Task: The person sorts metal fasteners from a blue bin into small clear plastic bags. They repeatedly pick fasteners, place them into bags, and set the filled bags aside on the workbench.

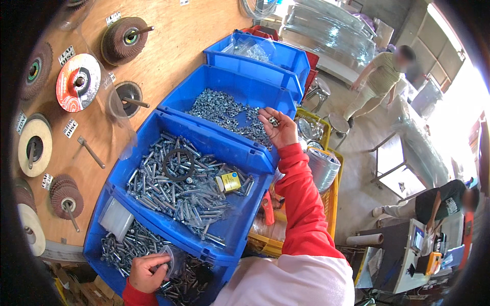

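My right hand [286, 133] is palm up over the right side of a blue bin of small metal nuts [217, 107]. A few nuts [274, 122] rest in its cupped palm. At the lower left, my left hand [145, 274] has its fingers closed on a clear plastic bag [176, 259]; what the bag contains is hard to make out. That hand is above the nearest blue bin, which holds bolts [130, 245] and a white plastic box [116, 218]. Between the two hands, another blue bin [245, 206] carries many bolts [178, 199], a dark ring [178, 164] and a small yellow box [230, 181].
A wooden board [168, 25] with flap discs [124, 41] and grinding wheels on pegs stands along the left. Right of the bins are a yellow crate [331, 204] and a wrapped roll [322, 168]. Two people [380, 76] are farther off, one beside a desk [403, 255].
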Action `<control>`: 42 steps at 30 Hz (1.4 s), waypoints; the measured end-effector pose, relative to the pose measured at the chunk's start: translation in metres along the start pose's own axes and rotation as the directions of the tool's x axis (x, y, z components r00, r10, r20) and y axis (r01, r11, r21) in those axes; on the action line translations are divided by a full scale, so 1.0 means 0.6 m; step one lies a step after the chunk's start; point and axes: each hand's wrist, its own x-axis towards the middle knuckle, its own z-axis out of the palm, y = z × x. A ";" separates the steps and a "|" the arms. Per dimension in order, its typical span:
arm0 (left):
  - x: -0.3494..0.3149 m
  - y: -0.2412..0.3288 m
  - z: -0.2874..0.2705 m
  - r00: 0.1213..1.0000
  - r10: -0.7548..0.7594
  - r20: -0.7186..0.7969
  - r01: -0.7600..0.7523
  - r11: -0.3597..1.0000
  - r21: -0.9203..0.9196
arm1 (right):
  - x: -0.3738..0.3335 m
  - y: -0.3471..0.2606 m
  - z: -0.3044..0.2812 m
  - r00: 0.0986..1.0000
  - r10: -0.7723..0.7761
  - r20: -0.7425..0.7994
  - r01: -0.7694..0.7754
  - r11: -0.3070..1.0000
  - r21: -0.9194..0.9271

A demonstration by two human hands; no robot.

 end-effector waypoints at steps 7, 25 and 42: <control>-0.002 -0.007 0.000 0.999 -0.041 0.006 0.041 0.999 -0.019 | 0.045 0.049 -0.017 0.982 -0.097 0.160 0.129 -0.265 -0.955; -0.002 0.000 -0.004 0.998 -0.050 0.032 0.050 0.999 0.020 | 0.055 0.041 -0.042 0.944 -0.214 0.252 0.268 0.049 -0.962; -0.004 0.012 -0.005 0.997 0.068 0.025 -0.070 0.992 0.106 | 0.012 0.023 -0.012 0.973 -0.154 0.171 0.157 -0.101 -0.982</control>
